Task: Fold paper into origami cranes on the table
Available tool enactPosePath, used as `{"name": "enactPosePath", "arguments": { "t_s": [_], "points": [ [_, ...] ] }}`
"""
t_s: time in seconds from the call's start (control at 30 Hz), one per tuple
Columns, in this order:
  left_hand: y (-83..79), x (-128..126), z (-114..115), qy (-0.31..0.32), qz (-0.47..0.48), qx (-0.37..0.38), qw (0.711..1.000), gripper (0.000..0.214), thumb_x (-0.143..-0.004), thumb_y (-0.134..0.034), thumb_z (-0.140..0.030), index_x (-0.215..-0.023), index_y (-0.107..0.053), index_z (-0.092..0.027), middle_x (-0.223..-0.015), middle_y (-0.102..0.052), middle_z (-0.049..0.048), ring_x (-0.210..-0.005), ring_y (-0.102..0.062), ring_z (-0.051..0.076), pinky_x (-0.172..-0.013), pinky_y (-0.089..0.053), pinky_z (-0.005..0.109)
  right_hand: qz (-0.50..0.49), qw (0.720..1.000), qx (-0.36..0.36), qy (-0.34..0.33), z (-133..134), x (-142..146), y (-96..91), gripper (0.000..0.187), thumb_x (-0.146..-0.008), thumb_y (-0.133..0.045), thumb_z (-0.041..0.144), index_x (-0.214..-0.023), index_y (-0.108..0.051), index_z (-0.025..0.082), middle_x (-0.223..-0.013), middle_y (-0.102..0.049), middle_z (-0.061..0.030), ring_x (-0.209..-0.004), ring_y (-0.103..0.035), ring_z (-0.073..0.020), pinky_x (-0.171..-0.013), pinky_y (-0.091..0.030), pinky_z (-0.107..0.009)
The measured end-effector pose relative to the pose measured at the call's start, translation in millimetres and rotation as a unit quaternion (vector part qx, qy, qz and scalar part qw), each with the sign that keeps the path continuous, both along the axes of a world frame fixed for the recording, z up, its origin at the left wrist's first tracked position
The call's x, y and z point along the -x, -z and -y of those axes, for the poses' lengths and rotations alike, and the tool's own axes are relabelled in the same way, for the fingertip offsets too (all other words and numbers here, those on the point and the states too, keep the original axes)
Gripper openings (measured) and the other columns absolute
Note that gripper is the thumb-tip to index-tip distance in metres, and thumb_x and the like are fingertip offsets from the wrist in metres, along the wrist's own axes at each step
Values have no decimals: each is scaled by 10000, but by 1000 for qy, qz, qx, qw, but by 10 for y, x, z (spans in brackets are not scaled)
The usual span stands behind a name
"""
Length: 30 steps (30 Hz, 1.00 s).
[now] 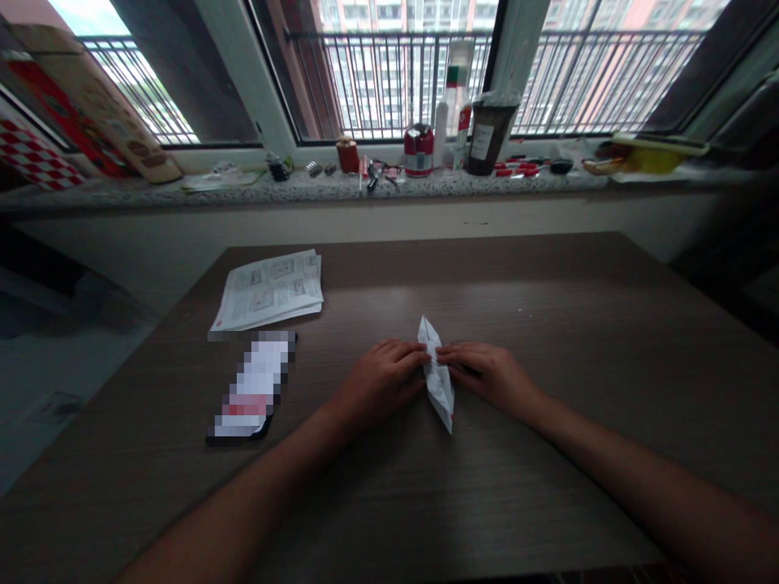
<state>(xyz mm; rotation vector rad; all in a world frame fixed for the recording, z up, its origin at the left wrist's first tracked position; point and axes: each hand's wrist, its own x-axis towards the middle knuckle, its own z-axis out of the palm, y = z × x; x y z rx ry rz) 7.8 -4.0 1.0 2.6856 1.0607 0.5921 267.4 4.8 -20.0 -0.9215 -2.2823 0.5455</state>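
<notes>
A folded piece of white paper [439, 389], long, narrow and pointed at both ends, lies on the brown table between my hands. My left hand [389, 369] presses its fingertips and thumb against the paper's left side. From the right, my right hand [490, 375] grips the opposite side, fingers together and thumb tucked beneath. Dark print marks and a small red spot show on the paper. The parts under my fingertips are hidden.
Printed sheets [271, 284] lie at the table's far left, with a phone [249, 393], its screen blurred, nearer me. Along the stone windowsill [231, 193] stand a red can [419, 150], a dark cup [488, 134], a bottle [451, 122] and small items.
</notes>
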Motion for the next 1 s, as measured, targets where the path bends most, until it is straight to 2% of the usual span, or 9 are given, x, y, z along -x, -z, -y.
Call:
{"name": "enactPosePath", "arguments": {
  "t_s": [0.13, 0.27, 0.4, 0.6, 0.8, 1.0],
  "points": [
    [-4, -42, 12, -16, -16, -23, 999, 203, -1002, -647, -247, -1198, -678, -201, -1283, -701, 84, -1123, -675, 279, -970, -548, 446, -2, 1000, 3, 1, 4, 7, -3, 264, -1001, -640, 251, -1235, -754, 295, -1248, -770, -29, -1156, -726, -212, -1010, -594, -407],
    [8, -54, 18, -18, -48, -48, 998, 134, -1010, -623, -220, -1112, -706, -195, -1232, -726, 75, -1056, -695, 276, -911, -561, 427, 39, 999, -34, -17, 5, -19, 7, 260, -1021, -607, 246, -1237, -750, 270, -1297, -747, -53, -1204, -701, -229, -1028, -580, -436],
    [39, -34, 17, -23, -59, -60, 996, 139, -999, -627, -195, -1100, -718, -220, -1231, -730, 61, -1034, -700, 267, -898, -553, 418, 88, 994, -60, -33, 2, -54, 7, 284, -1040, -569, 227, -1269, -732, 268, -1355, -717, -48, -1249, -672, -241, -1040, -569, -450],
    [65, -50, 19, -35, -22, -36, 998, 115, -975, -665, -182, -1070, -716, -222, -1205, -734, 49, -1059, -689, 270, -918, -546, 426, 50, 997, -44, -35, -11, -48, 21, 233, -1035, -577, 207, -1198, -741, 235, -1302, -735, -72, -1213, -684, -232, -1008, -579, -428],
    [89, -64, 1, -43, 8, -16, 999, 114, -961, -674, -153, -1046, -706, -222, -1182, -730, 50, -1064, -684, 264, -945, -535, 435, 60, 997, -47, -31, -9, -34, 18, 196, -1023, -602, 210, -1165, -733, 242, -1284, -737, -68, -1193, -685, -246, -987, -576, -436],
    [98, -81, -2, -47, 39, 21, 998, 82, -1010, -608, -191, -1065, -668, -205, -1152, -702, 67, -1076, -657, 256, -945, -534, 421, 24, 1000, -15, -12, -6, -5, 6, 169, -1016, -613, 223, -1127, -740, 239, -1214, -749, -72, -1117, -699, -236, -955, -574, -410]
  ]
}}
